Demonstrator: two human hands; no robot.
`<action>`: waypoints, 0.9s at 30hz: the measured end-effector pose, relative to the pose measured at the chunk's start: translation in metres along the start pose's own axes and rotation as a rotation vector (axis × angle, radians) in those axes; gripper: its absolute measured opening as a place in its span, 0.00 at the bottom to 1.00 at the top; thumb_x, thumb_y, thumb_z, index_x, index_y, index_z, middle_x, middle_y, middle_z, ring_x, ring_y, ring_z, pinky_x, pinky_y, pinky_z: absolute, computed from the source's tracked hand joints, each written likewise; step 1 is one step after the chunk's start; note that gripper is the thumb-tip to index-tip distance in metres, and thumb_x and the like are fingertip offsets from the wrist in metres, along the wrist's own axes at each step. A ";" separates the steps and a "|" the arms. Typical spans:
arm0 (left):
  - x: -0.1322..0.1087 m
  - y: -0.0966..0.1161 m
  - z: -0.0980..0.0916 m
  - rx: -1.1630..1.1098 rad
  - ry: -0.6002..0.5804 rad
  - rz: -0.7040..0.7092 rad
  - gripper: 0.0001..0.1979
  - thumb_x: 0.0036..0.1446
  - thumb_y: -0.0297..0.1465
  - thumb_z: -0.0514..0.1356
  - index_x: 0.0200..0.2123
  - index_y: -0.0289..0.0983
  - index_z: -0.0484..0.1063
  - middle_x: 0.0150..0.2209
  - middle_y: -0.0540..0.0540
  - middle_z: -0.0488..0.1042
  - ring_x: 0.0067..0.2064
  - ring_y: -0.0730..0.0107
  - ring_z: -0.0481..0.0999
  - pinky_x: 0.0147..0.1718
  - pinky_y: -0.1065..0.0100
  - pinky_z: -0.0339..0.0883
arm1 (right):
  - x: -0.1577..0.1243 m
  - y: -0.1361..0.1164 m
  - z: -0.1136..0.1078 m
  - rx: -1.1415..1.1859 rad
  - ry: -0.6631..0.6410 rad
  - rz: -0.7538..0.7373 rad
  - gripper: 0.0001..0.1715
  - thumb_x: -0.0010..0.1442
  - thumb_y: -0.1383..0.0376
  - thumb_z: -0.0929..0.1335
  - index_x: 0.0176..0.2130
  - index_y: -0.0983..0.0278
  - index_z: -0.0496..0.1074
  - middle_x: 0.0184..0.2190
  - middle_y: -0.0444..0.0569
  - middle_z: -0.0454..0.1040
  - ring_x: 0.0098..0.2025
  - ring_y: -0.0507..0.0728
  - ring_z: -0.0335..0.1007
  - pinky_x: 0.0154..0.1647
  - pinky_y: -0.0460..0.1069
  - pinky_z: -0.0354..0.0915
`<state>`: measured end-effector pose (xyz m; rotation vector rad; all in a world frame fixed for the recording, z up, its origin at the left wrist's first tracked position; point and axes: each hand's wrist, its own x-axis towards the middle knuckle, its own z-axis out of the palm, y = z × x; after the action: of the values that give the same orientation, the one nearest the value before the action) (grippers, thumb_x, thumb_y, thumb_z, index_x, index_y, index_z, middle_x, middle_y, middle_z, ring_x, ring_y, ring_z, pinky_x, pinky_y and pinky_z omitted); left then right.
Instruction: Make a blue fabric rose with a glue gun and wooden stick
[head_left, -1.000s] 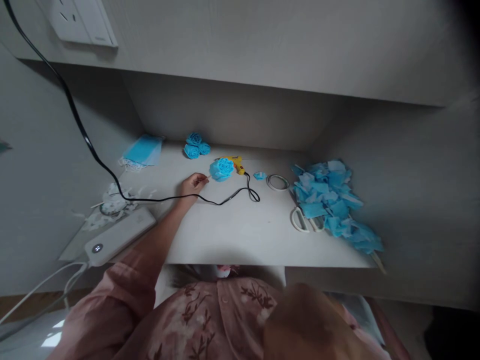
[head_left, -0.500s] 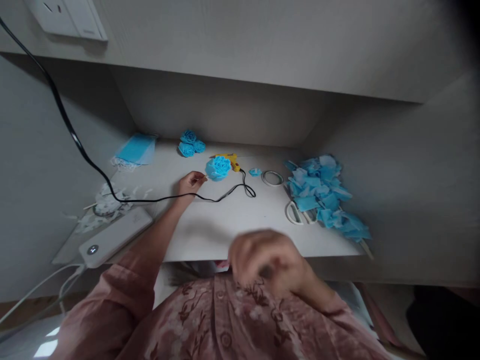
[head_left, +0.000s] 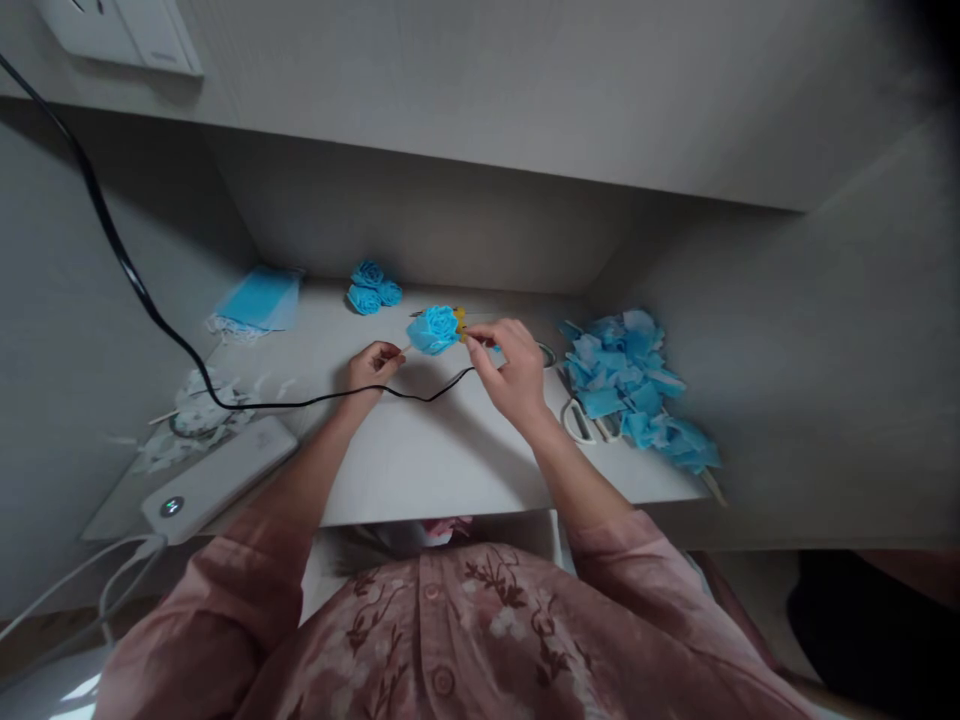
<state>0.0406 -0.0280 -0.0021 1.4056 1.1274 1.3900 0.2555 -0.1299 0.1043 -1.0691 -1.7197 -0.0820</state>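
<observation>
The blue flower point(head_left: 433, 331) is held over the bench point(head_left: 435, 470), between the two hands, its ruffled centre turned to the right. Its thin stem point(head_left: 406, 349) points left and sits pinched in the fingers of the left hand point(head_left: 375, 367); the petals lie just beyond those fingertips. The right hand point(head_left: 514, 365) has thumb and forefinger drawn narrow at the flower's right edge — whether they grip a petal, I cannot tell.

A yellow glue gun point(head_left: 460, 322) shows partly behind the bloom. A black cord point(head_left: 330, 398) crosses over the left wrist. Three blue rosettes point(head_left: 369, 288) stand grouped behind and to the left, with a stack of masks point(head_left: 261, 298) farther left. Near the left forearm lies a white power bank point(head_left: 225, 480). Beyond the right hand — scissors point(head_left: 577, 422), white-handled, beside a heap of blue pieces point(head_left: 630, 370).
</observation>
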 end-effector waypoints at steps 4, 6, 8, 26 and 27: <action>-0.001 0.002 0.000 0.018 -0.028 -0.004 0.07 0.44 0.34 0.68 0.27 0.39 0.74 0.26 0.51 0.76 0.30 0.70 0.73 0.31 0.70 0.66 | 0.004 0.019 0.004 0.204 -0.084 0.057 0.28 0.69 0.47 0.68 0.61 0.56 0.74 0.55 0.54 0.80 0.57 0.64 0.75 0.60 0.62 0.69; -0.001 0.003 0.001 0.034 -0.028 -0.012 0.08 0.44 0.34 0.68 0.27 0.38 0.74 0.26 0.51 0.76 0.30 0.71 0.72 0.31 0.70 0.66 | 0.004 0.027 0.009 0.295 -0.191 0.112 0.43 0.65 0.40 0.69 0.70 0.55 0.65 0.66 0.55 0.73 0.67 0.67 0.68 0.68 0.64 0.64; -0.001 0.003 0.002 0.034 -0.021 -0.023 0.08 0.43 0.34 0.68 0.26 0.38 0.74 0.26 0.51 0.76 0.29 0.71 0.72 0.31 0.70 0.65 | 0.002 0.035 0.017 0.373 -0.278 0.170 0.54 0.61 0.36 0.70 0.75 0.55 0.56 0.71 0.56 0.67 0.72 0.68 0.62 0.73 0.66 0.60; 0.000 -0.016 -0.004 0.177 -0.086 0.024 0.14 0.44 0.41 0.68 0.31 0.38 0.77 0.27 0.50 0.77 0.28 0.71 0.71 0.30 0.70 0.65 | -0.035 0.069 0.051 0.736 -0.210 0.300 0.77 0.51 0.36 0.76 0.79 0.55 0.35 0.76 0.61 0.57 0.78 0.66 0.52 0.78 0.66 0.47; -0.001 -0.016 -0.004 0.189 -0.097 0.026 0.14 0.44 0.42 0.68 0.31 0.38 0.77 0.28 0.50 0.77 0.28 0.71 0.71 0.30 0.70 0.66 | -0.035 0.068 0.051 0.724 -0.217 0.291 0.77 0.51 0.36 0.77 0.79 0.54 0.34 0.76 0.61 0.57 0.78 0.67 0.52 0.78 0.66 0.47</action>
<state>0.0365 -0.0248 -0.0171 1.6090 1.2056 1.2453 0.2658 -0.0842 0.0260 -0.7755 -1.5629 0.8068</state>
